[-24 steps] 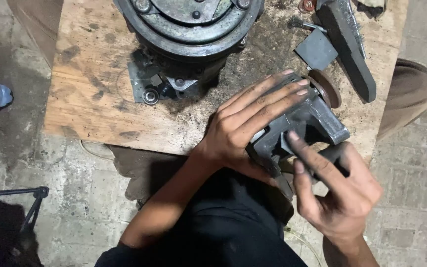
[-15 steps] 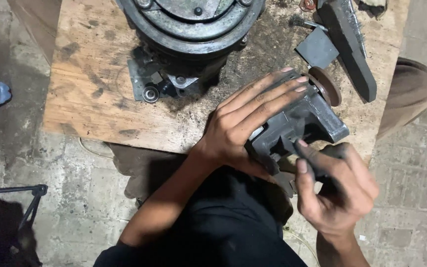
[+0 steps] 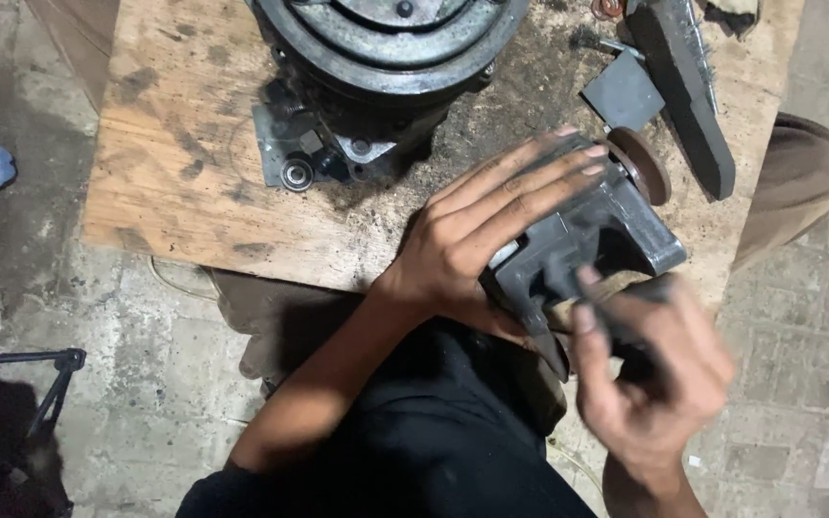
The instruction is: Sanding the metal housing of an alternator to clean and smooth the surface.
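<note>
My left hand lies flat over a dark grey metal casting at the near edge of a wooden board, fingers stretched along its top, holding it. My right hand, blurred, is closed around a small dark tool or part at the casting's near side; what it is cannot be made out. A round rusty-brown disc sits at the casting's far end.
A large round black pulley assembly with a bracket and a small bearing stands at the board's far middle. A long dark metal bar and a flat grey plate lie at the far right. A metal stand is on the concrete floor, left.
My right hand has shifted slightly lower and closer to me, moving quickly at the casting's near side. My left hand and the casting stay in place.
</note>
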